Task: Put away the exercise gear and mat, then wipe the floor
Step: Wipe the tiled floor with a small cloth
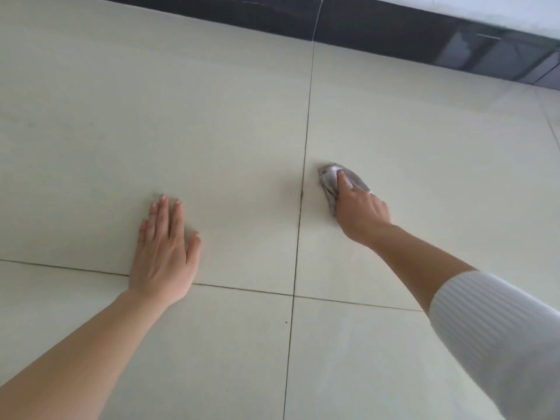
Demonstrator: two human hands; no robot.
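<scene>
cloth (331, 181) is a grey bunched-up wad sitting on the floor (212, 131), just right of the long grout line (306, 140) that runs away from the person. it's close to that line, but whether it touches is hard to say. its long axis follows the reaching arm, so the far end points up and left toward the grout line and the near end is tucked under the palm. the right hand (362, 210) has its grip on the cloth, fingers curled round it with the index finger laid along the top, pressing it down on the tile. a white ribbed sleeve (500, 328) is pushed up that forearm. the left hand (163, 253) is planted flat on the floor well off to the left, fingers straight and slightly spread, grip wide and holding nothing, its heel over a cross grout line. a dark glossy baseboard (394, 34) runs along the far edge.
</scene>
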